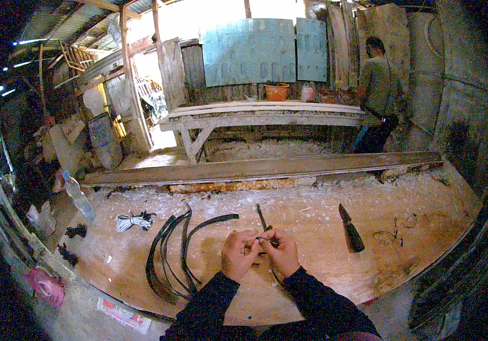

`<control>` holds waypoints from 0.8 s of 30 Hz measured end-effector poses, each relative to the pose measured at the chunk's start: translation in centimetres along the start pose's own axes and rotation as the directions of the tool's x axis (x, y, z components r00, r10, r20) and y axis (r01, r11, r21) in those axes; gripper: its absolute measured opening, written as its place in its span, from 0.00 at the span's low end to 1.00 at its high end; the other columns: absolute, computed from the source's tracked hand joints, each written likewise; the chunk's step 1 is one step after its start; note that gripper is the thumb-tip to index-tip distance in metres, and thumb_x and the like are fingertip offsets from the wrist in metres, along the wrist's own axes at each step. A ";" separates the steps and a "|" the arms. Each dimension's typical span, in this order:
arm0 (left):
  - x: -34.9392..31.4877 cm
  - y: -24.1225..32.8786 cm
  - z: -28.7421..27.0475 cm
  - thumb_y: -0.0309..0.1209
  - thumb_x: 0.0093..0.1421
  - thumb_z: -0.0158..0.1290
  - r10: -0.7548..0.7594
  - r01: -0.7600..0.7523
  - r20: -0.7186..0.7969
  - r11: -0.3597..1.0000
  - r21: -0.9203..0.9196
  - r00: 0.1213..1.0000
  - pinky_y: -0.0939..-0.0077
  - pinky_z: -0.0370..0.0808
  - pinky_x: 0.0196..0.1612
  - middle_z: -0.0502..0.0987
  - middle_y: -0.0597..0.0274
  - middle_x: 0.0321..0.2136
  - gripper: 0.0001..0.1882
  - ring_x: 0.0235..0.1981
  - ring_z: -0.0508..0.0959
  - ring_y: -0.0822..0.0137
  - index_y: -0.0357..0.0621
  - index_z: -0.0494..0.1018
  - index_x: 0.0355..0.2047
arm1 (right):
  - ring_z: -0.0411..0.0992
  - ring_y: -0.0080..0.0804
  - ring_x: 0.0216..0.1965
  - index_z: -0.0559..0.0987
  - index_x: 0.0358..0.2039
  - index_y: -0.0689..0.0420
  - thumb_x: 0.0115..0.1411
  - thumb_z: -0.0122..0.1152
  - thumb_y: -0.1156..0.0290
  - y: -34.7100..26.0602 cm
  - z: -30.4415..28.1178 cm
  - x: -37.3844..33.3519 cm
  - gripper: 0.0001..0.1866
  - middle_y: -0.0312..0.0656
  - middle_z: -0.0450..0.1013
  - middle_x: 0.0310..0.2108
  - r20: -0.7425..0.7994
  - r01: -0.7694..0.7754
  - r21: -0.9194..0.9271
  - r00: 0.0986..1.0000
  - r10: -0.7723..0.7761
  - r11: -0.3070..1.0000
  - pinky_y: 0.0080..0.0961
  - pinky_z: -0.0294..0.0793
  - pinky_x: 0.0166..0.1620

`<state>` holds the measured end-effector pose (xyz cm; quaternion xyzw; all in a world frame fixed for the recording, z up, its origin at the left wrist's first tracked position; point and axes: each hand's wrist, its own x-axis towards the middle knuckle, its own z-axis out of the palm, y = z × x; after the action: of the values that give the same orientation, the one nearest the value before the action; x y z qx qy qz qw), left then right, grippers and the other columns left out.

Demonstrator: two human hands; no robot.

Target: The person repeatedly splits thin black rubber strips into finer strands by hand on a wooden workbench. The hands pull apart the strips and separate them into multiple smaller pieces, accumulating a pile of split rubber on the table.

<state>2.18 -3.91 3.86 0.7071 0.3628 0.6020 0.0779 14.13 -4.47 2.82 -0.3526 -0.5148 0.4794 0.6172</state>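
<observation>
Above the middle of the wooden tabletop [312,273], my left hand [239,253] and my right hand [279,254] meet, fingertips pinched together on a thin dark cord [260,238]. A dark strip [262,217] shows beyond my fingers, and part of it is hidden beneath my hands. To the left of my left hand lie several curved black strips [186,244], flat and apart from it. A knife [350,230] with a dark handle rests to the right of my right hand. Farther right are thin dark cord pieces [390,236] in loose loops.
A tied bundle of white cord [135,221] and a small dark bundle [76,231] lie at left, near a clear bottle [78,196]. A raised board [266,168] borders the far side. Beyond, a person [381,85] stands by a long bench [227,116] with an orange container [276,92].
</observation>
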 end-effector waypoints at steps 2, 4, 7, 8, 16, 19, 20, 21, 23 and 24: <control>-0.1 0.1 0.0 0.22 0.43 0.54 -0.023 0.023 0.002 1.000 0.018 1.000 0.76 0.70 0.30 0.71 0.58 0.28 0.12 0.28 0.73 0.63 0.42 0.66 0.29 | 0.65 0.17 0.28 0.69 0.27 0.58 0.51 0.50 0.79 0.2 0.2 -0.2 0.03 0.32 0.67 0.25 0.017 0.001 0.032 1.000 -0.002 0.999 0.14 0.65 0.32; -0.2 0.1 0.1 0.22 0.43 0.53 -0.158 0.159 0.015 0.986 -0.049 0.987 0.77 0.70 0.31 0.71 0.58 0.29 0.11 0.28 0.73 0.64 0.42 0.66 0.29 | 0.64 0.17 0.29 0.67 0.28 0.57 0.51 0.50 0.78 0.0 0.4 -0.2 0.04 0.31 0.65 0.26 0.065 -0.021 0.073 0.998 0.016 0.997 0.13 0.64 0.33; -0.1 -0.1 0.2 0.21 0.43 0.53 -0.262 0.264 0.032 0.955 -0.135 0.965 0.79 0.70 0.31 0.70 0.59 0.29 0.11 0.28 0.73 0.67 0.41 0.65 0.29 | 0.64 0.17 0.30 0.66 0.28 0.56 0.51 0.50 0.77 -0.6 0.5 -0.1 0.04 0.31 0.64 0.26 0.108 -0.111 0.156 0.990 0.095 0.982 0.13 0.63 0.35; -0.1 -0.2 0.2 0.21 0.43 0.53 -0.281 0.283 0.036 0.945 -0.162 0.959 0.80 0.70 0.31 0.70 0.60 0.28 0.12 0.29 0.73 0.68 0.40 0.65 0.29 | 0.64 0.18 0.30 0.66 0.27 0.55 0.51 0.50 0.76 -0.9 0.5 -0.1 0.04 0.31 0.64 0.26 0.119 -0.149 0.185 0.985 0.129 0.971 0.13 0.62 0.35; -0.1 -1.3 0.5 0.21 0.47 0.51 -0.353 0.380 0.142 0.833 -0.403 0.925 0.82 0.70 0.32 0.72 0.63 0.27 0.08 0.29 0.72 0.73 0.39 0.66 0.28 | 0.66 0.21 0.29 0.67 0.28 0.56 0.52 0.51 0.73 -2.2 -0.2 0.0 0.04 0.33 0.67 0.27 0.255 -0.333 0.323 0.932 0.258 0.886 0.17 0.65 0.35; 0.1 -1.3 0.0 0.22 0.49 0.50 -0.397 0.466 0.244 0.757 -0.458 0.885 0.84 0.70 0.30 0.72 0.64 0.27 0.06 0.28 0.72 0.75 0.39 0.67 0.28 | 0.67 0.22 0.30 0.68 0.30 0.57 0.52 0.51 0.72 -1.9 -0.6 0.3 0.05 0.34 0.68 0.28 0.299 -0.369 0.356 0.915 0.270 0.858 0.18 0.66 0.36; 0.1 -1.2 -0.2 0.23 0.49 0.50 -0.414 0.500 0.281 0.729 -0.468 0.866 0.85 0.70 0.29 0.72 0.65 0.27 0.05 0.28 0.72 0.76 0.39 0.67 0.28 | 0.67 0.23 0.30 0.69 0.31 0.57 0.52 0.51 0.72 -1.8 -0.8 0.3 0.06 0.34 0.68 0.29 0.312 -0.422 0.381 0.896 0.316 0.822 0.18 0.67 0.36; 0.2 -1.1 -0.2 0.23 0.50 0.50 -0.390 0.465 0.255 0.767 -0.442 0.885 0.85 0.70 0.28 0.72 0.65 0.26 0.05 0.27 0.71 0.76 0.39 0.67 0.28 | 0.68 0.23 0.30 0.69 0.32 0.57 0.52 0.51 0.72 -1.8 -0.8 0.4 0.06 0.34 0.69 0.29 0.332 -0.405 0.392 0.900 0.284 0.826 0.18 0.67 0.36; 0.2 -1.0 -0.2 0.25 0.51 0.50 -0.319 0.373 0.200 0.847 -0.378 0.926 0.86 0.70 0.26 0.72 0.66 0.25 0.05 0.25 0.71 0.77 0.40 0.68 0.29 | 0.68 0.23 0.31 0.69 0.33 0.57 0.52 0.51 0.71 -1.7 -0.9 0.4 0.08 0.35 0.69 0.29 0.338 -0.440 0.397 0.886 0.317 0.806 0.19 0.68 0.37; 0.2 -1.1 -0.3 0.25 0.51 0.49 -0.381 0.455 0.251 0.786 -0.418 0.890 0.87 0.69 0.25 0.72 0.66 0.25 0.05 0.25 0.71 0.77 0.40 0.68 0.29 | 0.68 0.23 0.31 0.69 0.32 0.58 0.52 0.51 0.71 -1.7 -1.0 0.4 0.07 0.35 0.69 0.29 0.347 -0.430 0.410 0.889 0.298 0.805 0.19 0.68 0.37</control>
<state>1.49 -3.10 3.52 0.6131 0.3481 0.5825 0.4044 15.47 -4.47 4.28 -0.2155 -0.3808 0.7438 0.5053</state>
